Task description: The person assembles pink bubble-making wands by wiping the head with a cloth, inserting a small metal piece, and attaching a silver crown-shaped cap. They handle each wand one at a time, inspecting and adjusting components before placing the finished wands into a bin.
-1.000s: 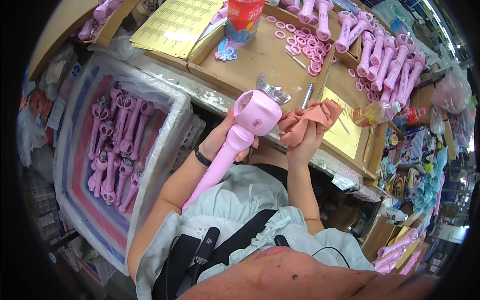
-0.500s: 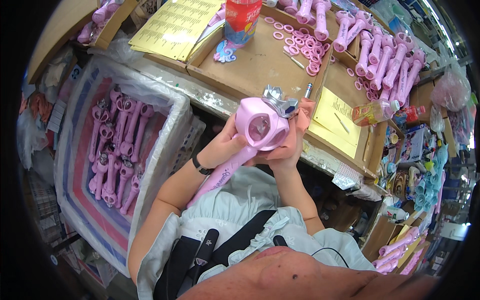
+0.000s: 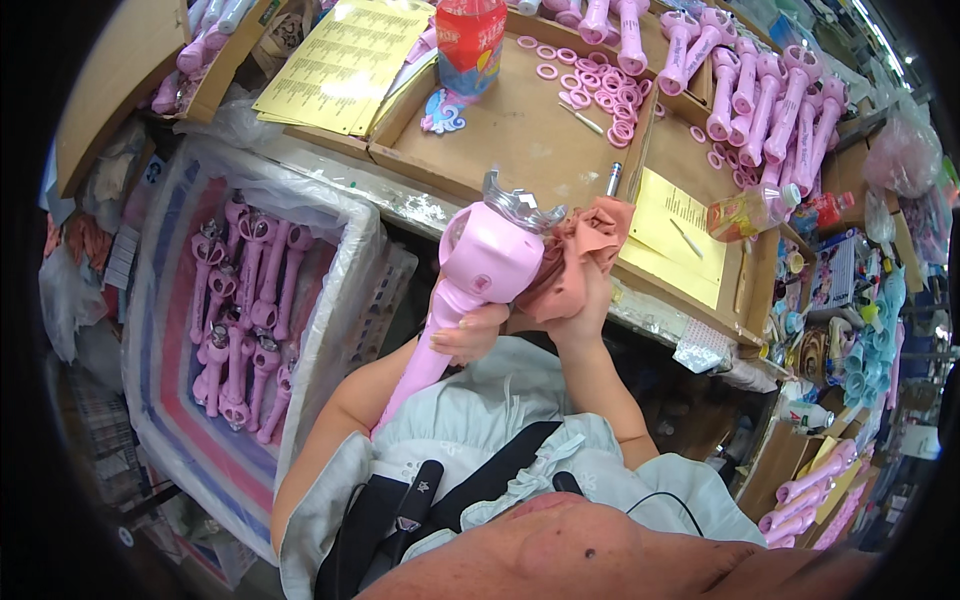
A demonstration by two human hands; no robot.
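Note:
A pink toy wand [image 3: 490,258] with a rounded head and a silver crown [image 3: 522,205] leans across my lap, its handle slanting down to the left. My left hand [image 3: 470,335] wraps around the handle just below the head. In my right hand [image 3: 588,308] is a crumpled orange-brown cloth [image 3: 578,262], pressed against the right side of the head. The cloth hides most of the right fingers. A solid side of the head with a small round mark faces up.
At left, a lined bin [image 3: 335,300] holds several pink wands. Ahead, a cardboard tray [image 3: 510,130] holds pink rings [image 3: 620,95], a pen and a drink bottle [image 3: 470,45]. More wand parts [image 3: 790,110] lie far right, near yellow sheets [image 3: 672,225] and another bottle [image 3: 745,212].
The wand has been turned, so its open window no longer faces up. My left hand has shifted from the head onto the handle. More of the cloth shows beside the head.

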